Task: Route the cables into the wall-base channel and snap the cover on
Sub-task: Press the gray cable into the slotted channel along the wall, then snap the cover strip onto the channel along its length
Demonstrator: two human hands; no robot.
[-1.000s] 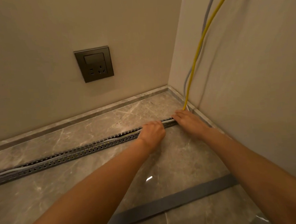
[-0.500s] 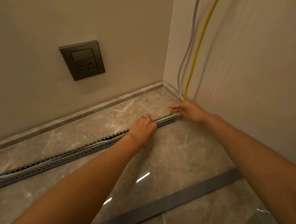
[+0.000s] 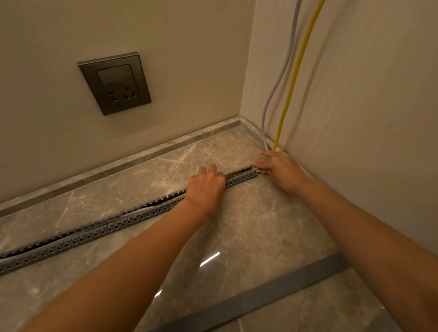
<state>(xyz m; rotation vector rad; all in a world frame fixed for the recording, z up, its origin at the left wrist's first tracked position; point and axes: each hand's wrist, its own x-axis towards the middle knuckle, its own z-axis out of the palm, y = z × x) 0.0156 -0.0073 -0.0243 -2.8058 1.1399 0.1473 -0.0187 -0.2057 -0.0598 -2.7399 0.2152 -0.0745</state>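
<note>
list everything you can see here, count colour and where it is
slotted cable channel: 1, grey, on the floor, from the left edge toward the right wall
yellow cable: 1, yellow, down the right wall into the channel's end
grey cable: 1, pale grey, beside the yellow one, then along the channel
channel cover: 1, grey, flat on the floor nearer the person
wall socket: 1, dark grey, back wall
floor: 1, grey-brown marble, underneath everything
left hand: 1, fingers curled over the channel
right hand: 1, at the channel's right end, grip unclear
</note>
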